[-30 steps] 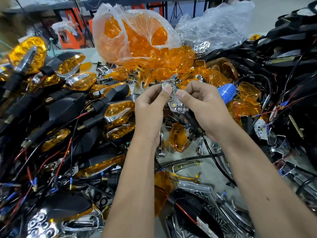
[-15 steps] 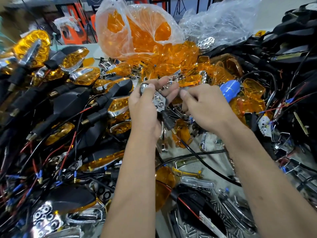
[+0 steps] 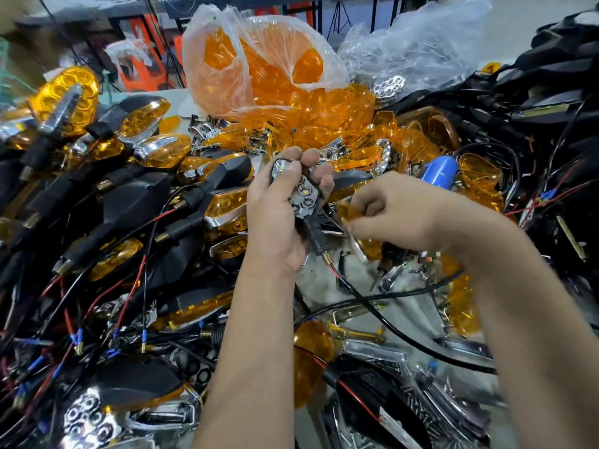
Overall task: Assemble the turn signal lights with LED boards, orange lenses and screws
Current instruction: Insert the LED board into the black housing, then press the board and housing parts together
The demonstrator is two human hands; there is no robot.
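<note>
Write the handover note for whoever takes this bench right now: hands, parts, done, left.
Left hand grips the open signal housing, LED reflector facing up, no lens on it.
Right hand pinches an orange lens just beside it; the view is blurred there.
Spare lenses fill the plastic bag behind.
Done: LED board seated.
Left: fit lens, drive screws.

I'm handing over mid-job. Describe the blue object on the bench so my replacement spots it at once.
Start at the clear plastic bag of orange lenses at the back of the bench. Follow the spilled lens pile down and right, just beyond the right hand. The blue cylinder lies there on its side, the only solid blue thing among orange lenses and black wires.
</note>
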